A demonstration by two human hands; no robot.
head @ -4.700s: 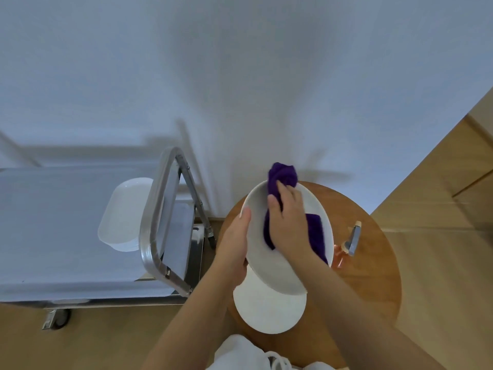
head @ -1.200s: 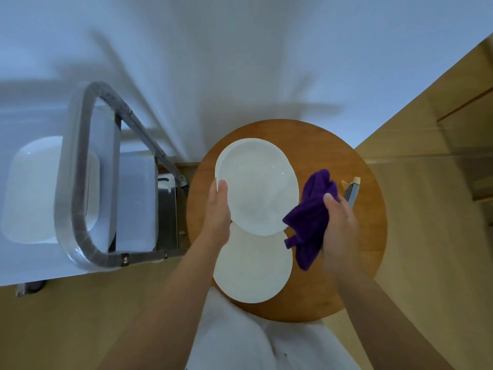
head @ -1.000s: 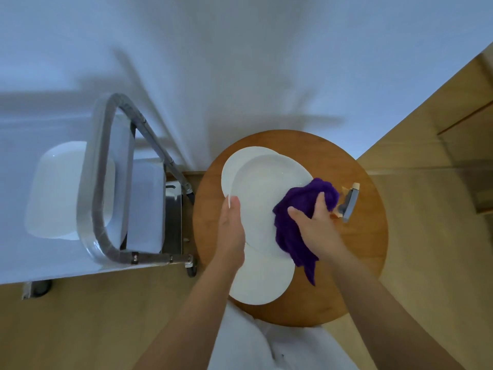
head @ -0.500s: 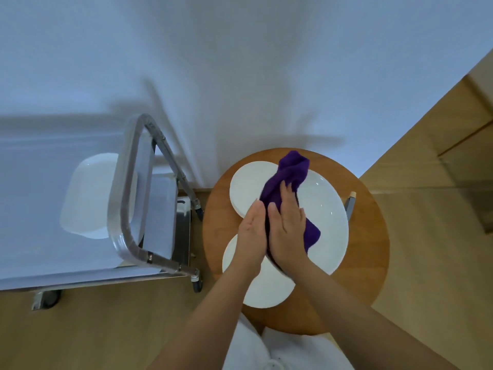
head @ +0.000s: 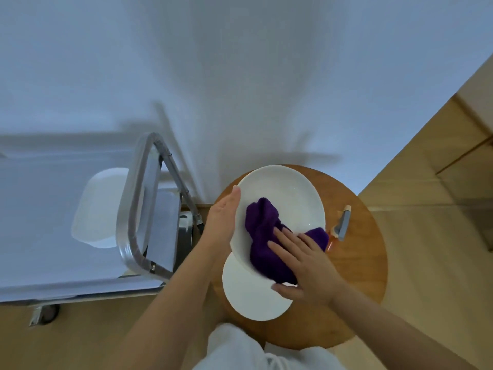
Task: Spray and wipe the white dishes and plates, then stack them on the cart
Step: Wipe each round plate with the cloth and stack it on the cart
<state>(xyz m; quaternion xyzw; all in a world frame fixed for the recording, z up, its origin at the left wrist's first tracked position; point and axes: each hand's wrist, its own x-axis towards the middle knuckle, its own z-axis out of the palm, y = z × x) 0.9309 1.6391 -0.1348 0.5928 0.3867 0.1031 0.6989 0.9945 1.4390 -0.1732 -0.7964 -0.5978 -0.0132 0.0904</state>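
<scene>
Left hand: the left hand (head: pixel 221 222) holds the left rim of a round white ceramic plate (head: pixel 290 201), palm against the edge, fingers straight and close together, thumb hidden behind the plate.
Right hand: the right hand (head: pixel 306 265) lies flat on a crumpled dark purple cloth (head: pixel 266 236), fingers spread and straight, pressing the cloth onto the face of the held plate.
Held plate: raised and tilted above a round wooden table (head: pixel 365 276), its lower edge overlapping a second plate.
Second plate: a round white plate (head: pixel 250 297) lies flat on the near side of the table, partly covered by the held plate and the right hand.
Cloth: bunched across the lower middle of the held plate, one end reaching the plate's right rim.
Spray bottle: a grey-nozzled spray bottle with orange liquid (head: pixel 341 225) stands on the table just right of the held plate.
Cart: a steel-framed service cart with a pale top (head: pixel 40 209) stands left of the table; its looped metal handle (head: pixel 133 209) faces the table.
Dish on cart: a white rectangular dish with rounded corners (head: pixel 98 209) rests on the cart top, partly behind the handle.
Person: white clothing shows at the bottom edge.
</scene>
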